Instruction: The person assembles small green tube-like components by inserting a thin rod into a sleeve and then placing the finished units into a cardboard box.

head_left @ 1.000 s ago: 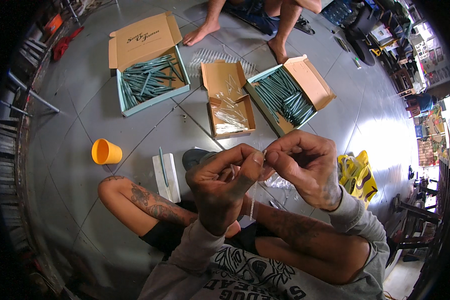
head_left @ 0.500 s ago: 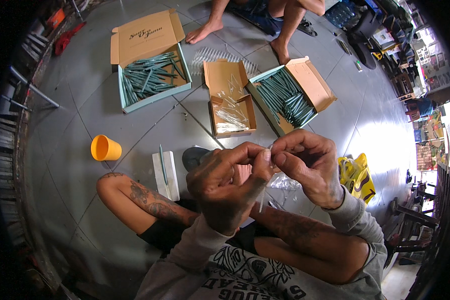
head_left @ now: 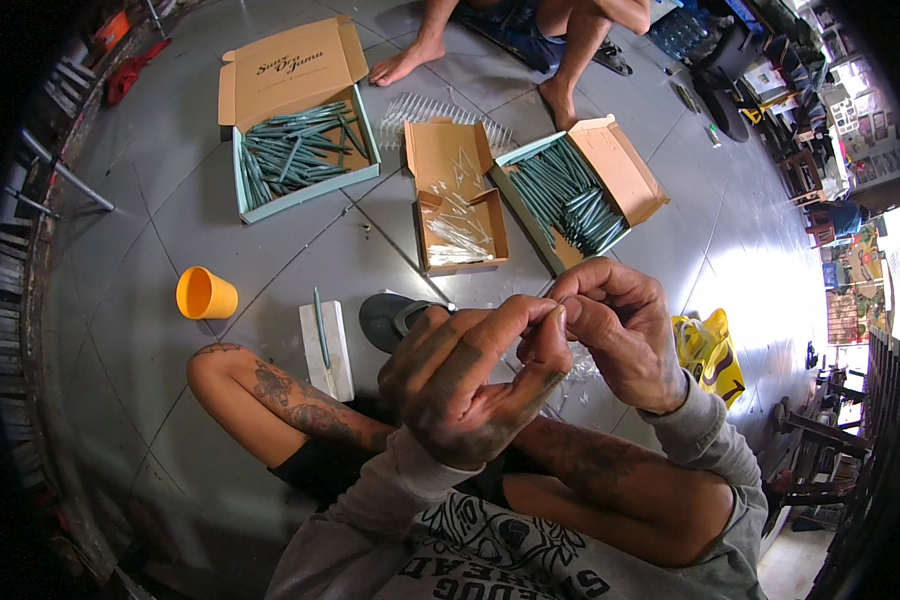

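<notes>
- The thing being worked is tiny and pinched between the fingertips of both hands, raised above the lap; it is too small and too covered to tell its long axis or which way it points.
- The left hand [head_left: 465, 385] is raised with its back to the camera, fingers curled, thumb and forefinger closed in a pinch at the meeting point.
- The right hand [head_left: 620, 335] comes in from the right, knuckles up, fingertips pressed against those of the left.
- A crinkled clear plastic bag [head_left: 580, 375] lies just under the hands.
- On the floor [head_left: 140, 330] ahead: a white block [head_left: 328, 350] with a green stick [head_left: 321, 328] lying lengthways on it, an orange cup [head_left: 205, 294], and a dark sandal [head_left: 395, 318] partly hidden by the left hand.
- Farther off stand two boxes of green sticks [head_left: 300, 150] [head_left: 570, 195] and a brown box of clear sleeves [head_left: 455, 215].
- Another person's bare feet [head_left: 402, 62] rest beyond the boxes.
</notes>
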`<act>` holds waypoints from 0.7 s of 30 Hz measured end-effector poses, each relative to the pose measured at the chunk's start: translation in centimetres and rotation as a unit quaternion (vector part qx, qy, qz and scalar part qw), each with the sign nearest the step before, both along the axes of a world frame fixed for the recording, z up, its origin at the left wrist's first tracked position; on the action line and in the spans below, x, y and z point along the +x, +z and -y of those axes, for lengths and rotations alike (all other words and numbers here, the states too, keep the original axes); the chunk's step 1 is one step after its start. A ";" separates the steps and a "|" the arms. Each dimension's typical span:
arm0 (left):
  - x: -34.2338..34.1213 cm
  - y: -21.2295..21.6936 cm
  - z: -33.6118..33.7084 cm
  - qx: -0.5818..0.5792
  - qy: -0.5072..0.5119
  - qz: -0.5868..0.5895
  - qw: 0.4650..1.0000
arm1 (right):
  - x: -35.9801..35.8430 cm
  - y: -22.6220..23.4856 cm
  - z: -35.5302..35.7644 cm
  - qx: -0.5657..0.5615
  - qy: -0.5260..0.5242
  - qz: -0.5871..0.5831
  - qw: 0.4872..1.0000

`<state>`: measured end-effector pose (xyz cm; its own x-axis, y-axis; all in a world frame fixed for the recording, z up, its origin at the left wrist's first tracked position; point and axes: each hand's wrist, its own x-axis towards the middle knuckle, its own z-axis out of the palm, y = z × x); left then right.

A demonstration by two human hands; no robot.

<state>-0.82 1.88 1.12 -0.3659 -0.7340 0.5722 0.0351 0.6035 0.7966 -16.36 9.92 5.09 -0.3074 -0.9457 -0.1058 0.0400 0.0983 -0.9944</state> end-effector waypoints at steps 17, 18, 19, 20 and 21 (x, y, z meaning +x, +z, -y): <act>0.9 -1.0 3.0 0.487 -0.328 -0.106 0.803 | 0.3 1.2 0.1 -0.067 0.026 -0.204 0.976; 0.6 -1.3 2.9 0.467 -0.324 -0.119 0.814 | 0.3 1.2 0.1 -0.071 0.022 -0.207 0.975; 0.4 -1.5 2.8 0.447 -0.319 -0.132 0.825 | 0.3 1.3 0.1 -0.076 0.019 -0.211 0.974; 0.6 -1.3 2.9 0.466 -0.327 -0.115 0.814 | 0.4 1.3 0.2 -0.081 0.016 -0.214 0.973; 0.8 -0.9 3.2 0.484 -0.337 -0.099 0.801 | 0.3 1.4 0.2 -0.084 0.016 -0.223 0.971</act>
<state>-0.02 -1.34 0.26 -0.8385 -0.5426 -0.0508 0.2763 -0.5036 0.8186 -16.04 9.76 6.49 -0.2567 -0.9479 0.1884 -0.3993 -0.0735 -0.9139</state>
